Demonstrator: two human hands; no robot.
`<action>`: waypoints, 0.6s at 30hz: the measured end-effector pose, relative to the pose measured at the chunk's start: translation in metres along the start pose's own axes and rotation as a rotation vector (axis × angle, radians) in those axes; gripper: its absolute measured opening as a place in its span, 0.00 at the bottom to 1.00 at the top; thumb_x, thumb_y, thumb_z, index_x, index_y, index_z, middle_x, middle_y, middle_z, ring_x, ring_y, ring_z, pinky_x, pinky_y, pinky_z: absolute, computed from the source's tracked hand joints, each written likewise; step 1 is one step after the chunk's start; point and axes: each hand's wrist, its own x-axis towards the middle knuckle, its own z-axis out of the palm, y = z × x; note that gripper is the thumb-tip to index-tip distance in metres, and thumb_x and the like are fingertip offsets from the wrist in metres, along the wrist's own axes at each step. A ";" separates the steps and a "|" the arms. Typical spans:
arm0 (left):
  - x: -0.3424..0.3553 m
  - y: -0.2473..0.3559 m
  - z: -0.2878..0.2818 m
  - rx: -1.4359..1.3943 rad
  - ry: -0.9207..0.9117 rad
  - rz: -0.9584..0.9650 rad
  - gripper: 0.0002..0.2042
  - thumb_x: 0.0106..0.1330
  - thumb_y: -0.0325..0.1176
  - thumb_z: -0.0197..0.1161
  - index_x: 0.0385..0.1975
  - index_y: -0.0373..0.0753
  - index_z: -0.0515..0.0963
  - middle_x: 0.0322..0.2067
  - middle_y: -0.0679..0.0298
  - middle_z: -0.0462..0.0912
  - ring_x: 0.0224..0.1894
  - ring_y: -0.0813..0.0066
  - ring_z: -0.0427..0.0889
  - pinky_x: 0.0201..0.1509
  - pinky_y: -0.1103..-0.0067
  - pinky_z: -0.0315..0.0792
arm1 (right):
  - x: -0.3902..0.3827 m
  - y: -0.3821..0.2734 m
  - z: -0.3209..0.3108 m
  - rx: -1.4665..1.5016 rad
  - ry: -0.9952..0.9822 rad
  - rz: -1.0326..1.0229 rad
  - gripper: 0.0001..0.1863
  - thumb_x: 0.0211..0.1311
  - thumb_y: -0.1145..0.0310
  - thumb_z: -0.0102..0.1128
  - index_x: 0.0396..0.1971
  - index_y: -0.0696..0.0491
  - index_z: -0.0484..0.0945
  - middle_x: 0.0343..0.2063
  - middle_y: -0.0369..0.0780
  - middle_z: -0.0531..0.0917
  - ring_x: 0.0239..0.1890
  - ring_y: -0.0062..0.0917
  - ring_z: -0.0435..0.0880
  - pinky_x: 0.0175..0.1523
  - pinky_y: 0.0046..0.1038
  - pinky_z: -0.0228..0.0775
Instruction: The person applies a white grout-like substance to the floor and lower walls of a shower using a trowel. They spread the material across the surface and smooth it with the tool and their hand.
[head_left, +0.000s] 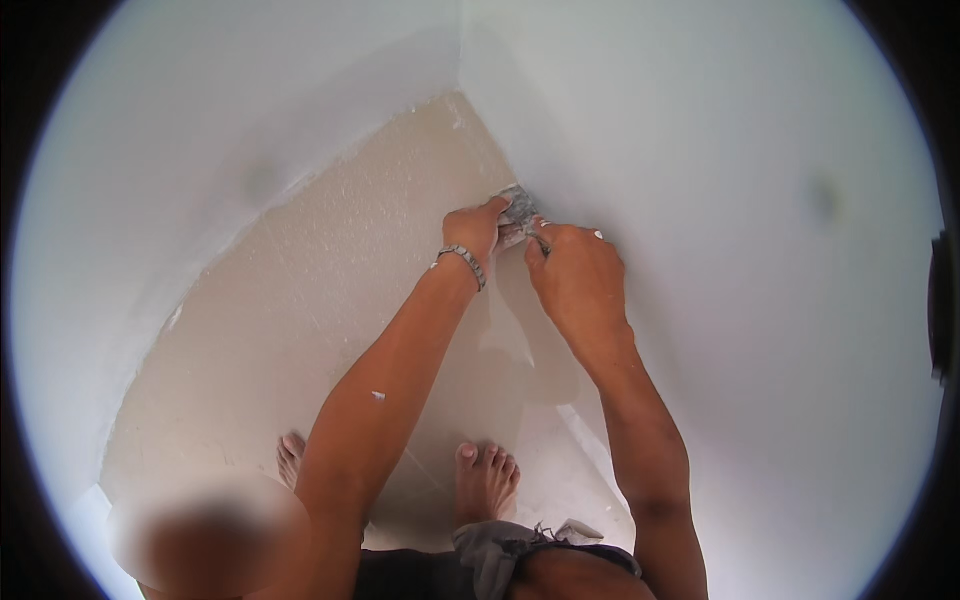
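Right hand: fingers curled round flat grey metal scraper. Left hand: fingers half-curled, touching blade beyond them; hold unclear.

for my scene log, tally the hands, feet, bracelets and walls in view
Hands: 2, left hand and right hand
Feet: 2, left foot and right foot
Bracelet: 1
Walls: 2, left wall and right wall
Total: 7
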 end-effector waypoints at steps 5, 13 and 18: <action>-0.009 0.006 -0.013 0.026 0.009 0.029 0.11 0.71 0.28 0.67 0.45 0.27 0.80 0.39 0.56 0.84 0.35 0.67 0.86 0.41 0.73 0.86 | -0.015 -0.010 0.009 0.034 0.061 -0.038 0.13 0.73 0.64 0.60 0.39 0.60 0.86 0.31 0.53 0.87 0.35 0.49 0.89 0.41 0.47 0.81; -0.045 0.030 -0.012 -0.031 -0.060 0.066 0.09 0.72 0.28 0.67 0.42 0.28 0.78 0.36 0.57 0.83 0.35 0.67 0.87 0.38 0.74 0.87 | -0.039 -0.046 -0.020 -0.009 0.106 0.028 0.13 0.70 0.64 0.66 0.47 0.56 0.87 0.34 0.51 0.89 0.40 0.47 0.89 0.47 0.46 0.82; -0.073 0.044 -0.014 -0.003 -0.061 0.062 0.09 0.73 0.28 0.67 0.42 0.28 0.79 0.37 0.57 0.83 0.36 0.66 0.87 0.39 0.74 0.88 | -0.055 -0.072 -0.048 -0.047 0.069 0.061 0.16 0.69 0.64 0.67 0.51 0.54 0.89 0.36 0.51 0.90 0.42 0.47 0.89 0.51 0.45 0.82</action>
